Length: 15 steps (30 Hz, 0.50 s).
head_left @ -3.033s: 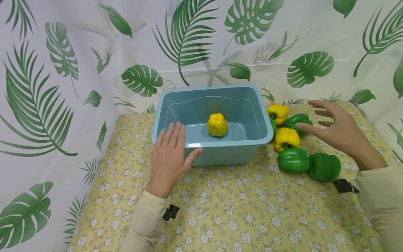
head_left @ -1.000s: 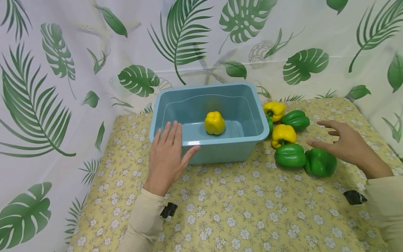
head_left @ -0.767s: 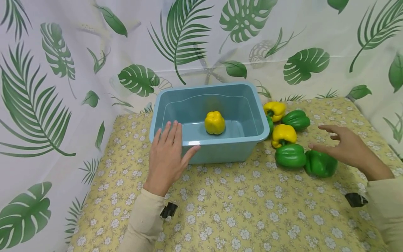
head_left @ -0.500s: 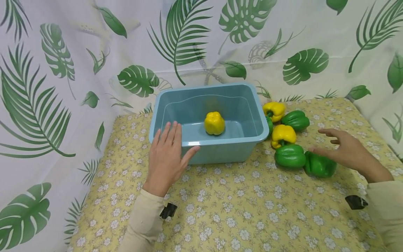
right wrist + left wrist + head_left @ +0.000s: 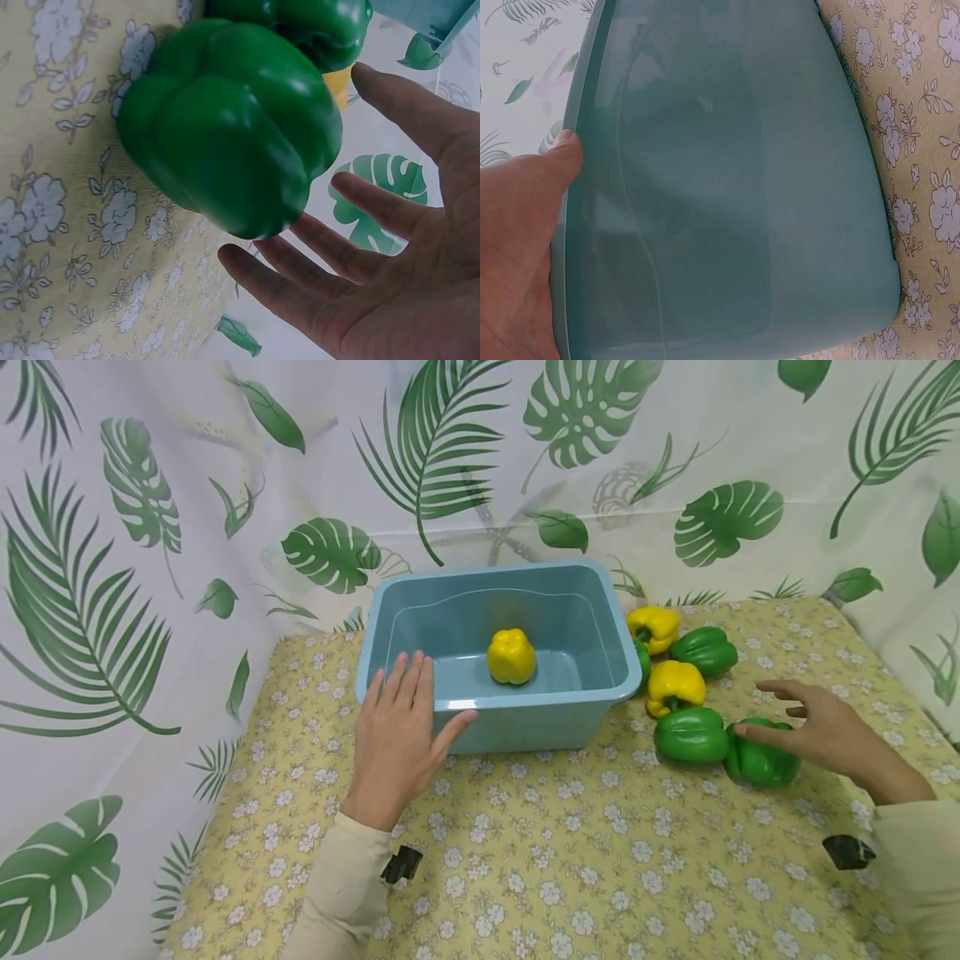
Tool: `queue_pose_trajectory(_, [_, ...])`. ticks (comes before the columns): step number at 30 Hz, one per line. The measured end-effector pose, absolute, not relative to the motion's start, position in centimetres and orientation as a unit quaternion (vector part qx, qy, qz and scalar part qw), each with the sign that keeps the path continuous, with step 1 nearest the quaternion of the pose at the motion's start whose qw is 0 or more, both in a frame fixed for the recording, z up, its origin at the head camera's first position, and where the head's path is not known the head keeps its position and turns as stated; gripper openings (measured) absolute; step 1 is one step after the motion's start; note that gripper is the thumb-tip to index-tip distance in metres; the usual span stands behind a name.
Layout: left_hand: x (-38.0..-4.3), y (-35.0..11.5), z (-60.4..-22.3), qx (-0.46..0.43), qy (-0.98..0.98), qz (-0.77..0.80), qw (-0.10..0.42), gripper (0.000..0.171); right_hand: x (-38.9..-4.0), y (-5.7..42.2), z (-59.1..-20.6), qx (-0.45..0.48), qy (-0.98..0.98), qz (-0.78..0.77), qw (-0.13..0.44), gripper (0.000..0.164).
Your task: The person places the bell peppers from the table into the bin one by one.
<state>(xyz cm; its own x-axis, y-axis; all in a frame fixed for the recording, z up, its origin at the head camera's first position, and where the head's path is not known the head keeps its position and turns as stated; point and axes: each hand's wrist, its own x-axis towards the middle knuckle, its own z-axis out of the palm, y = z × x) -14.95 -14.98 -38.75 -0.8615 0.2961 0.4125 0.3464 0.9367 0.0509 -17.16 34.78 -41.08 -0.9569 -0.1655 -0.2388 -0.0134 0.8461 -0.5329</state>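
A: A white leafy cloth hung at the back, and a flowery tablecloth lay below. What had just changed?

B: The right hand, at the right of the frame, had moved lower, beside the front-right green bell pepper. I think that put the pepper in easy reach, but it sat on the table.

A: Did the hand have it?

B: No, its fingers were spread wide and held nothing. I couldn't tell if they touched it. The left hand lay with straight fingers on the front-left rim of the blue tub.

A: How many things?

B: Two hands, one tub in the middle. Three yellow: the tub's yellow bell pepper inside, then a back yellow pepper and a front yellow pepper at the right. Four green: that one, a left green pepper, a back green pepper, and a half-hidden green pepper by the tub's right side.
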Motion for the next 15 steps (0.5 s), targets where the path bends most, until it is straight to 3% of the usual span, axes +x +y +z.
queue_pose_trajectory(15, [-15.03,-15.03,-38.89,-0.166,-0.963,-0.064,0.202,0.085,-16.72,35.08,-41.81,-0.044,0.946,-0.284,0.153,0.088])
